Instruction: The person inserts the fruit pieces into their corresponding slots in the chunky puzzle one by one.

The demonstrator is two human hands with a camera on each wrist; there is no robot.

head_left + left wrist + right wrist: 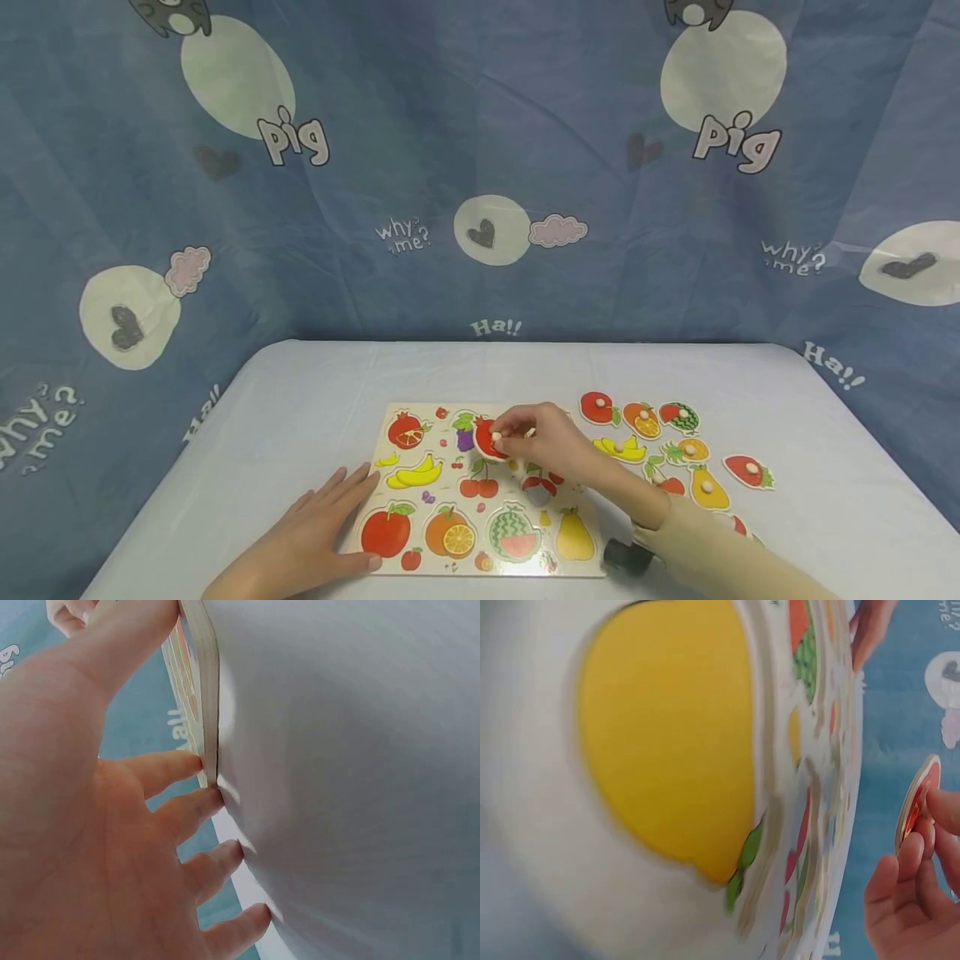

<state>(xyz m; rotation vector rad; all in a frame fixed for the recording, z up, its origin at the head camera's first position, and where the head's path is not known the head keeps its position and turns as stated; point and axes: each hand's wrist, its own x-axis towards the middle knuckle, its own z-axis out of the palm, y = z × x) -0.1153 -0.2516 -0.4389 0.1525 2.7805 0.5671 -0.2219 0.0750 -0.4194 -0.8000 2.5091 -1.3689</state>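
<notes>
A wooden fruit puzzle board (442, 567) lies flat on the white table, with bananas, an apple, an orange, cherries and a pear pictured on it. My right hand (546, 440) pinches a red fruit puzzle piece (486, 437) by its small knob, above the board's upper middle. In the right wrist view that piece (918, 801) is tilted and clear of the board. My left hand (303, 533) lies at the board's left edge with fingers spread. Its fingertips touch the edge and the table in the left wrist view, and the thumb reaches the lower left corner.
Several knobbed fruit pieces lie right of the board, among them a watermelon piece (679, 417), a banana piece (621, 450), a pear piece (708, 488) and a strawberry piece (748, 472). My right forearm covers part of them. A blue printed curtain (420, 292) hangs behind the table.
</notes>
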